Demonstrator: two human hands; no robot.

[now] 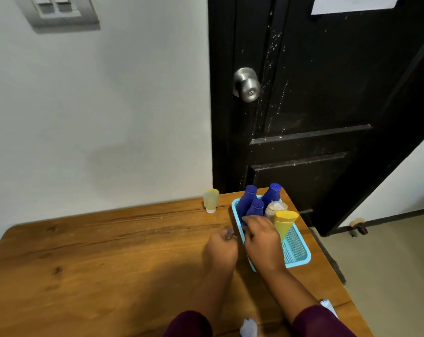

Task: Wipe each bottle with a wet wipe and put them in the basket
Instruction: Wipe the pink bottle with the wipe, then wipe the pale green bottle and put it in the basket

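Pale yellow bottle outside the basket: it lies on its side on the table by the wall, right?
No. In the head view the pale yellow bottle stands upright on its white cap, on the table by the wall, outside the basket.

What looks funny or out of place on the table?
The small yellow bottle stands alone by the wall, outside the blue basket that holds the blue bottles. Inside the basket, the yellow tube leans over instead of standing straight.
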